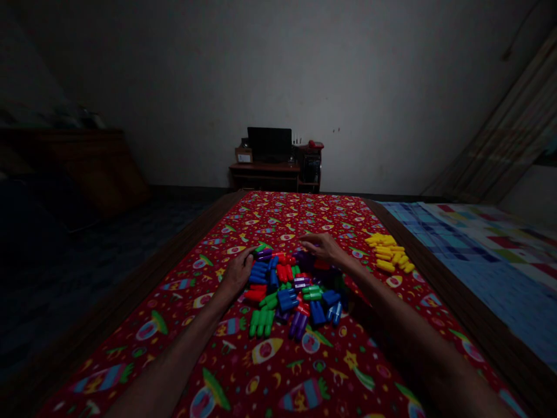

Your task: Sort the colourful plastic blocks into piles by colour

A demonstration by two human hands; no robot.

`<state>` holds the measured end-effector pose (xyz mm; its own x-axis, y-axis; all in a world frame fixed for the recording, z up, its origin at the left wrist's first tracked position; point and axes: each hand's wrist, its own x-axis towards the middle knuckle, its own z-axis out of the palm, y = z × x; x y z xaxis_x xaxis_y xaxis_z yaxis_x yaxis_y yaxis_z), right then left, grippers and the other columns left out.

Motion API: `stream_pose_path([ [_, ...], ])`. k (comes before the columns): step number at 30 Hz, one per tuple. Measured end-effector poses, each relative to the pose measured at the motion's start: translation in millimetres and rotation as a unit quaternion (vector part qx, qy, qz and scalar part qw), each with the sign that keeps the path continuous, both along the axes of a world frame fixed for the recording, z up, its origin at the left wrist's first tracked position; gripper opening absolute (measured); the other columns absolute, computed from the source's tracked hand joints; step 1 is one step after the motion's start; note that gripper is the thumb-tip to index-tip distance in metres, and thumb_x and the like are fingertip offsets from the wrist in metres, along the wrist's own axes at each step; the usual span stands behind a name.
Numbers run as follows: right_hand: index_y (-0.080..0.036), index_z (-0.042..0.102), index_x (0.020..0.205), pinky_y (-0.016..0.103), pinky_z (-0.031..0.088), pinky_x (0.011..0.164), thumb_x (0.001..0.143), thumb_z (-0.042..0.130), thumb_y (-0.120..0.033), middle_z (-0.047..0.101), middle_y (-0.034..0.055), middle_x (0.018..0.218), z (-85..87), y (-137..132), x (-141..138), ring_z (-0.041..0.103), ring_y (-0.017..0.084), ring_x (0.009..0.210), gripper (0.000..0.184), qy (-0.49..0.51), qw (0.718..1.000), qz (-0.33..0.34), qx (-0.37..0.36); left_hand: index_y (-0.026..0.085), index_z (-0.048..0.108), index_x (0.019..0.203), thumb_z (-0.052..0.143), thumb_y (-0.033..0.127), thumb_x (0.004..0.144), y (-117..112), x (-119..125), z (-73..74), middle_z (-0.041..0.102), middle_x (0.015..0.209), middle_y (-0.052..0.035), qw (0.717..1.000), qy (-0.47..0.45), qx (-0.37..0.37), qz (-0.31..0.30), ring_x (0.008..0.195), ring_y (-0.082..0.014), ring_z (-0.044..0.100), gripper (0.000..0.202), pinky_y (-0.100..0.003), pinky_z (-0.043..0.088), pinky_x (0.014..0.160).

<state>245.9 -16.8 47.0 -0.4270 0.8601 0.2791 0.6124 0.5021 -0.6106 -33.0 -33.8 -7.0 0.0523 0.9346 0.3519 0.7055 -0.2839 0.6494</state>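
Observation:
A pile of plastic toy blocks (287, 299) in green, blue, red and purple lies on the red patterned cloth (278, 360). Each block looks like short round-tipped rods joined side by side. At the pile's far left edge, my left hand (239, 270) rests beside a purple block (263, 255), fingers loosely extended and partly hidden; I see no block clearly gripped. Over the far right part of the pile is my right hand (322, 247), its fingers apart and pointing left, with nothing visible between them. Purple and red blocks lie in shadow beneath it.
Yellow blocks (389, 253) form a separate group near the table's right edge. Beyond the table stands a desk (265, 168) with a dark monitor (270, 144). A bed with checked covers (452, 278) is at the right, and a wooden cabinet (96, 168) at the left.

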Motion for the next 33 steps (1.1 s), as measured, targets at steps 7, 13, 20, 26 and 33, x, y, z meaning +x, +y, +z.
stream_pose_path([
  [7, -0.018, 0.070, 0.112, 0.021, 0.043, 0.068, 0.075, 0.059, -0.014, 0.074, 0.0039, 0.092, -15.5, 17, 13, 0.065, 0.017, 0.081, 0.039, -0.164, 0.984, -0.064, -0.023, 0.013, 0.062, 0.119, 0.035, 0.033, 0.084, 2, -1, -1.0, 0.069, 0.115, -0.0100, 1.000, -0.004, 0.001, 0.002, 0.102, -0.0253, 0.065, 0.048, -0.038, 0.051, 0.091],
  [13, -0.015, 0.071, 0.106, 0.023, 0.041, 0.065, 0.084, 0.056, -0.033, 0.073, 0.0070, 0.091, -22.2, 8, 35, 0.065, 0.019, 0.081, 0.032, -0.117, 0.979, -0.166, 0.019, 0.015, 0.062, 0.120, 0.036, 0.033, 0.084, 0, -1, 0.3, 0.070, 0.111, -0.0083, 1.000, -0.010, -0.005, 0.001, 0.098, -0.0240, 0.066, 0.048, -0.036, 0.051, 0.088],
  [20, -0.009, 0.061, 0.122, 0.030, 0.043, 0.086, 0.090, 0.050, -0.027, 0.067, 0.0175, 0.114, -17.9, 3, 66, 0.061, 0.024, 0.105, 0.039, -0.118, 0.936, -0.325, 0.064, 0.014, 0.063, 0.119, 0.038, 0.034, 0.083, 1, -3, -1.4, 0.072, 0.103, -0.0084, 1.000, -0.008, -0.007, 0.014, 0.092, -0.0240, 0.067, 0.048, -0.035, 0.053, 0.083],
  [26, -0.014, 0.060, 0.122, 0.026, 0.044, 0.079, 0.090, 0.052, -0.024, 0.070, 0.0113, 0.103, -16.1, -8, -1, 0.064, 0.018, 0.091, 0.034, -0.096, 0.992, -0.040, 0.079, 0.016, 0.062, 0.121, 0.039, 0.033, 0.084, -2, -3, 1.4, 0.073, 0.092, -0.0057, 1.000, -0.001, -0.005, 0.011, 0.084, -0.0229, 0.067, 0.047, -0.033, 0.054, 0.077],
  [33, -0.012, 0.067, 0.100, 0.023, 0.041, 0.072, 0.085, 0.055, -0.013, 0.070, 0.0105, 0.092, -18.2, -15, -28, 0.062, 0.016, 0.083, 0.019, -0.150, 0.984, 0.078, 0.047, 0.012, 0.061, 0.123, 0.036, 0.034, 0.083, -1, -1, 3.5, 0.072, 0.101, -0.0097, 0.999, 0.023, -0.027, 0.026, 0.088, -0.0252, 0.067, 0.052, -0.036, 0.053, 0.079],
])
